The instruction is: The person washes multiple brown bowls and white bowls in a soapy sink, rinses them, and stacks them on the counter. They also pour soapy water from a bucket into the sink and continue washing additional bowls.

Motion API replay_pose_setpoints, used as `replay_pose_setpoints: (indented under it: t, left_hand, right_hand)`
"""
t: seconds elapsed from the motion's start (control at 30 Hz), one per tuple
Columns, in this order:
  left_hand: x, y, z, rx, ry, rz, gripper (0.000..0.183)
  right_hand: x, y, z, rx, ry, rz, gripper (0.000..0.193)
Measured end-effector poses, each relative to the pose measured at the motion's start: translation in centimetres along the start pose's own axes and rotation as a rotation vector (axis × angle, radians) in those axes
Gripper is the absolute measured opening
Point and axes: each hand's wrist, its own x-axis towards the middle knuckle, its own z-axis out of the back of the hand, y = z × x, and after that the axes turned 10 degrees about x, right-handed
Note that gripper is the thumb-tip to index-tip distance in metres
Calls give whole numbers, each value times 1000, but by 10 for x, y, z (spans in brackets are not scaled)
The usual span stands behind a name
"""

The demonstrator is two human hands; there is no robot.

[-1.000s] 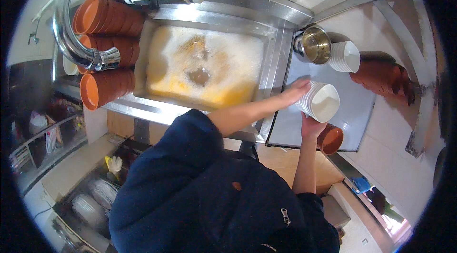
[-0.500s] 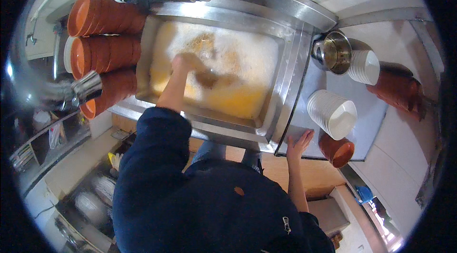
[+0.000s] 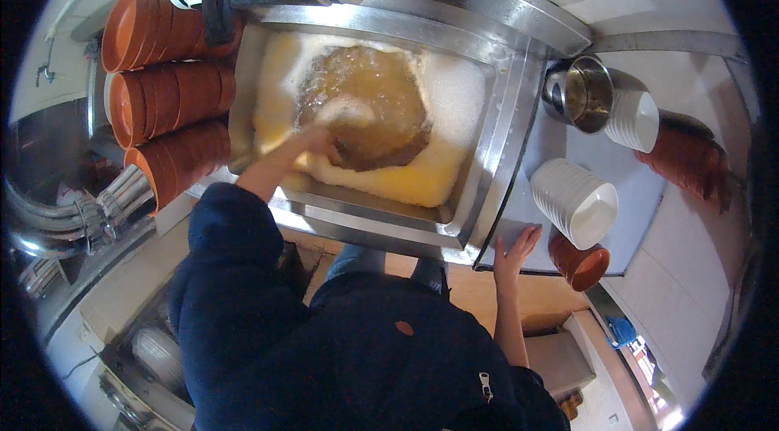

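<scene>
Head view: I see stacked brown bowls (image 3: 166, 102) leftmost, beside the sink (image 3: 357, 228).
Left hand (image 3: 312, 143): blurred at the water (image 3: 381, 102) inside the sink; I cannot tell whether it grips anything.
Foam (image 3: 458, 106): just parted wide around that hand; I judge the water is being stirred.
Right hand (image 3: 518, 248): fingers spread on the counter (image 3: 633, 208), gripping nothing.
White bowls (image 3: 572, 202): stacked rightward, untouched.

Sink (image 3: 381, 230): access from above left open over rear and right parts, front-left part crossed by left hand (image 3: 321, 141) | left of sink: blocked by terracotta-coloured bowl stacks (image 3: 166, 102) | right of sink: gap left on grey board (image 3: 561, 143) between steel pot (image 3: 560, 96) and white bowl stack (image 3: 574, 202) | sink's front-right corner: flanked by right hand (image 3: 519, 248)
</scene>
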Motion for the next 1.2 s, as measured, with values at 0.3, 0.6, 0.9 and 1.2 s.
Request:
replay_pose_setpoints:
  t: [0.3, 0.6, 0.9, 1.2]
  left_hand:
    - [122, -7, 66, -117, -106, 866, 47]
    - [6, -9, -5, 37, -14, -153, 51]
    - [119, 13, 31, 318, -111, 840, 44]
    - [58, -2, -28, 123, -216, 334, 37]
  right_hand:
    - [0, 1, 0, -7, 8, -5, 81]
    - [1, 2, 0, 10, -20, 46, 80]
    - [0, 4, 3, -17, 24, 34, 81]
    - [1, 3, 2, -11, 8, 39, 80]
